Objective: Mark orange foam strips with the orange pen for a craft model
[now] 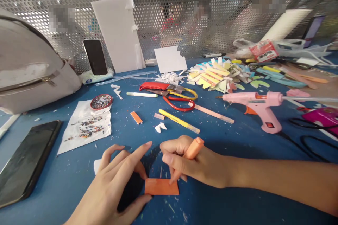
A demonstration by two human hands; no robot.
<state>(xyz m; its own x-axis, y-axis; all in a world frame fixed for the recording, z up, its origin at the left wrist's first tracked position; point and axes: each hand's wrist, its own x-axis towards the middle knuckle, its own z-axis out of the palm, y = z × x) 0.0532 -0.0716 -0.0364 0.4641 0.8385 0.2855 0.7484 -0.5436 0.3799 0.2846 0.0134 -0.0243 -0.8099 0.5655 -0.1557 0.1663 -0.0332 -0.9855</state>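
Note:
A small orange rectangular card (161,187) lies flat on the blue table at the front. My left hand (118,172) has its thumb and one finger at the card's left corners, holding it down, while the index finger stretches out above. In my right hand (196,163) is an orange marker (194,147), gripped like a pen, its tip on the card's upper right part. Beyond the hands lie a yellow marker (179,121), a small folded orange piece (136,117), a small pink piece (159,116) and a torn white scrap (160,127).
Scissors (182,100) and a red-handled cutter (154,86) lie mid-table. A pink glue gun (253,102) is at right, its cord trailing. Paper scraps (219,74) are heaped behind. A phone (29,161), glitter sheet (84,130) and grey backpack (29,63) occupy the left.

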